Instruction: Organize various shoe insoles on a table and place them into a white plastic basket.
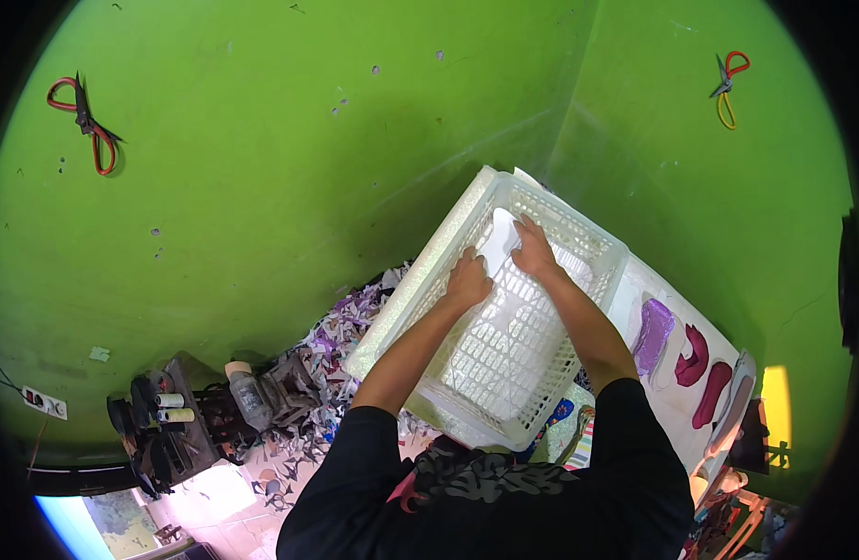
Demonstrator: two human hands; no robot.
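Note:
A white plastic basket [515, 439] with slotted sides stands at a slant in front of me, and its floor shows bare through most of it. Inside its far end is a flat white piece [499, 237] with a rounded tip, much like a shoe insole. My left hand [469, 278] grips the piece at its near left edge, fingers closed. Along the right edge my right hand [534, 248] is closed on the same piece. Part of the piece is hidden under the fingers. Both forearms reach over the basket's near side.
Scissors [91, 126] hang on the green wall at left, and another pair [726, 91] at right. Scraps [350, 322] are heaped left of the basket, near a bottle [249, 396] and thread spools [171, 408]. Purple and maroon pieces [653, 336] lie on a white surface [626, 313] at right.

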